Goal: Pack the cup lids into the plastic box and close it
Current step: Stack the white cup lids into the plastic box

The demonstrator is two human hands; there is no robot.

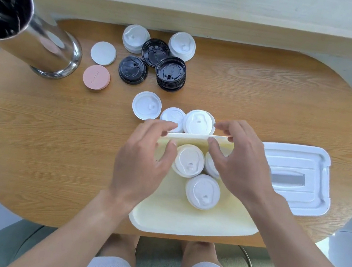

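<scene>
A pale yellow plastic box [190, 224] stands open at the table's near edge. Inside it lie white cup lids: one stack [189, 160] at the back, another [203, 191] nearer me, a third partly hidden under my right hand. My left hand [142, 162] hovers over the box's left side, fingers spread, holding nothing. My right hand [240, 162] hovers over the far right part, fingers apart near the rim. Just beyond the far rim sit more white lids [199, 122], [172, 117], [147, 105]. The box's white cover [295, 179] lies to the right.
Farther back are black lid stacks [170, 74], [132, 70], [155, 51] and white lid stacks [135, 38], [182, 45]. A white disc [103, 53] and a pink disc [96, 77] lie left of them. A tall steel cylinder [30, 39] stands far left.
</scene>
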